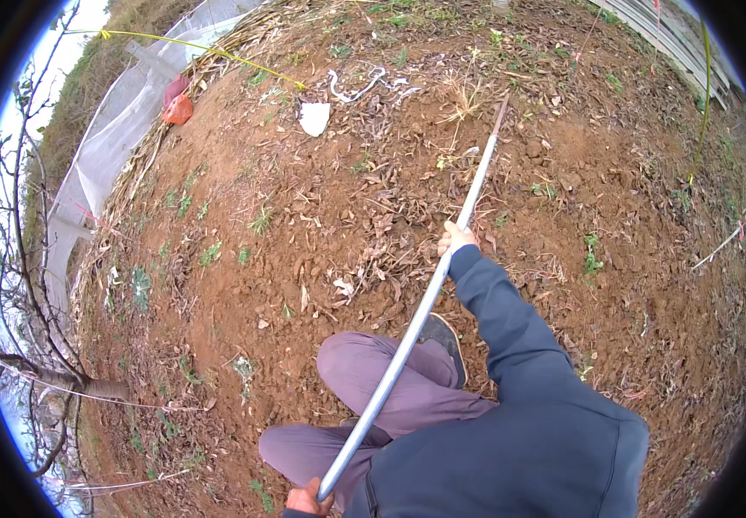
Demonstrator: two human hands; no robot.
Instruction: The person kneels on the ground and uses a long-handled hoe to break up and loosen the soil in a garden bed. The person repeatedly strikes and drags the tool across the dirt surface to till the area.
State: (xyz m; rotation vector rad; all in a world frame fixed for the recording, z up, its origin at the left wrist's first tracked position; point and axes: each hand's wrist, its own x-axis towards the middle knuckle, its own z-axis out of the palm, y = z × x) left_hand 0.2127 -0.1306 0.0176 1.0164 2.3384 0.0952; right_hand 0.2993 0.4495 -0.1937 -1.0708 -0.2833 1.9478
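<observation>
A long silver metal pole (405, 346) runs slantwise across the view, in front of my bent legs. My right hand (457, 238) grips it about midway, fingers wrapped around the shaft. Lower down, my left hand (310, 498) is closed around its near end and partly cut off by the picture's bottom edge. The far end narrows to a rusty brown tip (502, 113) beside a tuft of dry grass (465, 100). Whether the tip touches the soil I cannot tell. Fallen dry leaves (386, 220) cover the brown soil under the pole.
A white scrap (314, 119) and a white strip (354, 94) lie on the ground. An orange bag (178, 109) sits by pale netting (114, 139). A yellow cord (217, 52) stretches near them. A bare tree (55, 375) stands at left; long boards (664, 48) lie upper right.
</observation>
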